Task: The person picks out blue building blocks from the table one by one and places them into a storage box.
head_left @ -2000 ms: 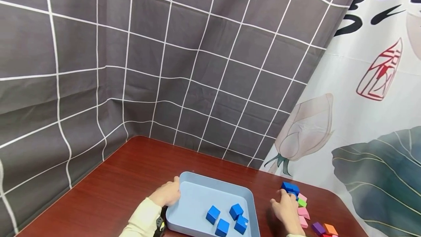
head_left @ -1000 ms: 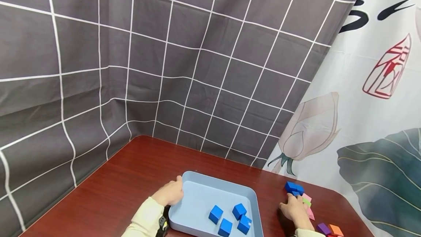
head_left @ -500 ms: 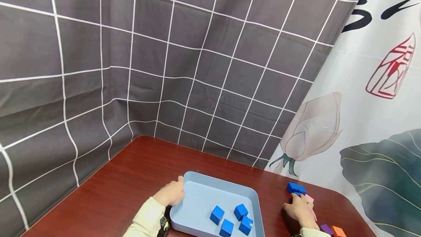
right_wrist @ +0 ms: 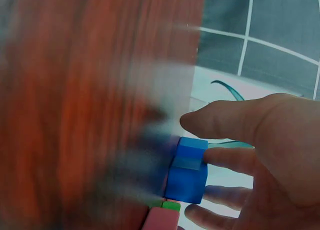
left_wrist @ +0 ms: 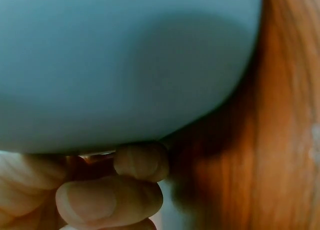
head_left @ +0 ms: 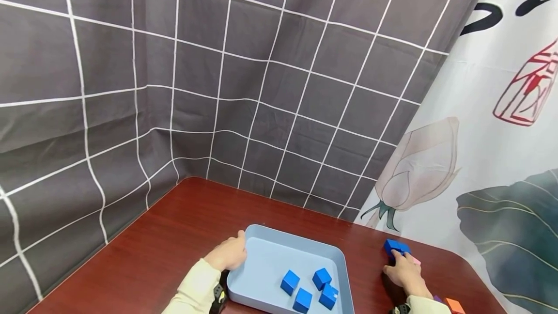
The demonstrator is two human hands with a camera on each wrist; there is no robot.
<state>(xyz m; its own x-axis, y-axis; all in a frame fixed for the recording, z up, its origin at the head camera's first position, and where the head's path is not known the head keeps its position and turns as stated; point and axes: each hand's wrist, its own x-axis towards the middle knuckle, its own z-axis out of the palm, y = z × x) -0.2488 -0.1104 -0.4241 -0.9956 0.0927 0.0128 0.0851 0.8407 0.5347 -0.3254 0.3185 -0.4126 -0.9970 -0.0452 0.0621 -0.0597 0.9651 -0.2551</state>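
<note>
Hands at light-blue tray and blue blocks

We observe the left hand, fingers curled, touching the edge of the tray near its rounded corner, above wood-grained bench.

We read no words or numbers. Black characters on white cloth, cut off at frame edge; red seal below them, strokes illegible to us.
</note>
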